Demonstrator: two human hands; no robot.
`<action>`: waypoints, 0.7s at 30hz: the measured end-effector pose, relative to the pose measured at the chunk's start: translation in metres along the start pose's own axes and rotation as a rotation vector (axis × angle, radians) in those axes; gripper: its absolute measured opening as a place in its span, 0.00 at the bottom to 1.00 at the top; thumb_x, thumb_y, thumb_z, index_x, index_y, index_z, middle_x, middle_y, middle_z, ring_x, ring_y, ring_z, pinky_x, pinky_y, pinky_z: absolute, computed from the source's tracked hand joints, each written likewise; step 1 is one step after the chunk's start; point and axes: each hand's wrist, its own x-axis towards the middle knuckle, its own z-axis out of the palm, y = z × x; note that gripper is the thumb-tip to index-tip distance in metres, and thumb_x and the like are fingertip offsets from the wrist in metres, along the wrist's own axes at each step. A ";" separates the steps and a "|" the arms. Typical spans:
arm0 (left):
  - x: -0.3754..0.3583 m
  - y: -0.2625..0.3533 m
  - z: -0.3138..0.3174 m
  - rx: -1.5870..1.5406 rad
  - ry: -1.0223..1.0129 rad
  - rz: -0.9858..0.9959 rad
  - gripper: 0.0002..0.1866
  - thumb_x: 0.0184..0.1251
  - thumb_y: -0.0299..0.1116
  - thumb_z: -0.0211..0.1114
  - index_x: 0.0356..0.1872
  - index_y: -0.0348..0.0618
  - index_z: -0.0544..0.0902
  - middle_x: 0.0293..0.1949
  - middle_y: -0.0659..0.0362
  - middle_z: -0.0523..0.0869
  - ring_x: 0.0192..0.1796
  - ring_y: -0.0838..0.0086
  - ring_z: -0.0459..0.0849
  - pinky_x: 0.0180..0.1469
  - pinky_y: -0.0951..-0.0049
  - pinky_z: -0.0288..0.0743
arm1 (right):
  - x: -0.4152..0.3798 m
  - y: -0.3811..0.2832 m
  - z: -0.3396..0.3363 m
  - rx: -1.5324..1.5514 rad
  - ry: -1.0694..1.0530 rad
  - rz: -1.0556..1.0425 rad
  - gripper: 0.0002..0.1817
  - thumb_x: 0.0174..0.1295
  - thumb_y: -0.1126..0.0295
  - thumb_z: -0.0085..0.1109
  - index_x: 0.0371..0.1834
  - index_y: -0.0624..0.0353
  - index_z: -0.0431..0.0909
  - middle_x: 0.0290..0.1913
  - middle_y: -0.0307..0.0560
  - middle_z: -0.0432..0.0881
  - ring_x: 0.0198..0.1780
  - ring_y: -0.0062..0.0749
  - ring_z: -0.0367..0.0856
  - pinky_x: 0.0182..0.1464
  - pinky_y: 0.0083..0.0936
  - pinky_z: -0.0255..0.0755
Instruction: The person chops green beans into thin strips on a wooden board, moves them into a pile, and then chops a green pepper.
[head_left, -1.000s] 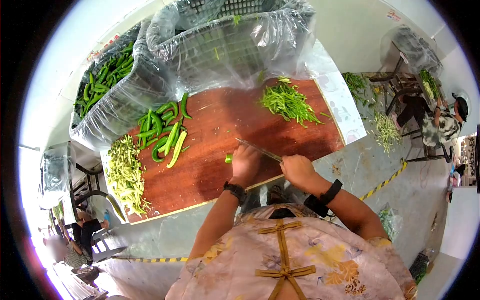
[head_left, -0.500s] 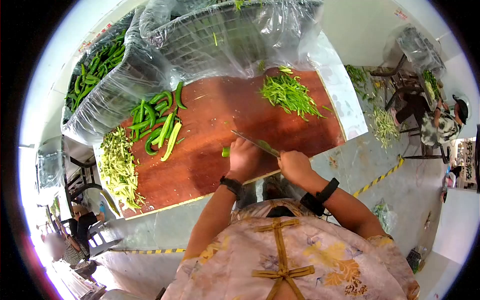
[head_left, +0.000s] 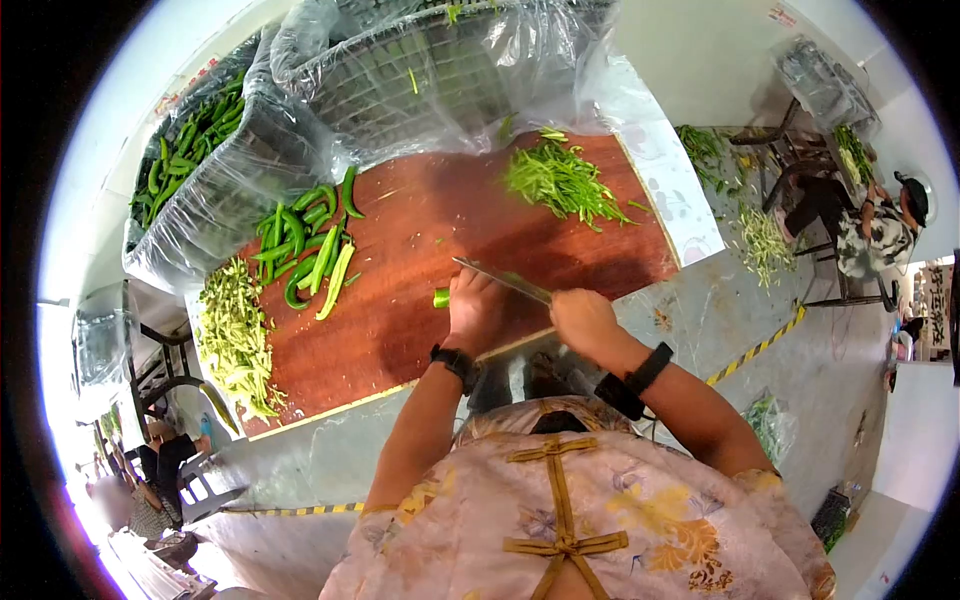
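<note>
Since before, your knife [head_left: 500,281] slid left; left hand [head_left: 473,312] pins the pepper [head_left: 441,297], right hand [head_left: 583,320] gripping; curl fingertips back

bare board [head_left: 420,240] centre, pepper piles [head_left: 305,250] flanking

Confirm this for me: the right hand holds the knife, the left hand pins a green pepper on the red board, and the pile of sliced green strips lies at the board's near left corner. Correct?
Not quite. In the head view the right hand does hold the knife and the left hand pins the green pepper on the red board, but the sliced green strips lie at the far right corner.
</note>
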 end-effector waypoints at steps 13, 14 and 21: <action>-0.013 -0.011 0.009 -0.104 0.013 -0.020 0.11 0.47 0.21 0.62 0.34 0.43 0.81 0.37 0.55 0.81 0.44 0.58 0.77 0.44 0.60 0.71 | 0.011 0.000 -0.003 0.072 0.041 0.051 0.15 0.60 0.62 0.50 0.26 0.62 0.77 0.26 0.60 0.80 0.30 0.56 0.79 0.35 0.49 0.72; -0.015 -0.011 0.010 -0.105 0.011 -0.022 0.11 0.47 0.21 0.62 0.34 0.43 0.81 0.37 0.55 0.81 0.44 0.58 0.77 0.44 0.60 0.71 | 0.004 -0.001 -0.004 0.072 0.038 0.052 0.15 0.60 0.62 0.50 0.26 0.62 0.77 0.26 0.60 0.80 0.30 0.56 0.79 0.35 0.49 0.72; -0.011 -0.009 0.007 -0.074 0.022 0.000 0.13 0.46 0.25 0.58 0.36 0.47 0.81 0.39 0.58 0.79 0.43 0.60 0.76 0.42 0.61 0.69 | -0.012 0.000 -0.009 -0.017 -0.023 0.013 0.13 0.59 0.64 0.50 0.25 0.62 0.76 0.22 0.59 0.79 0.28 0.55 0.79 0.33 0.46 0.74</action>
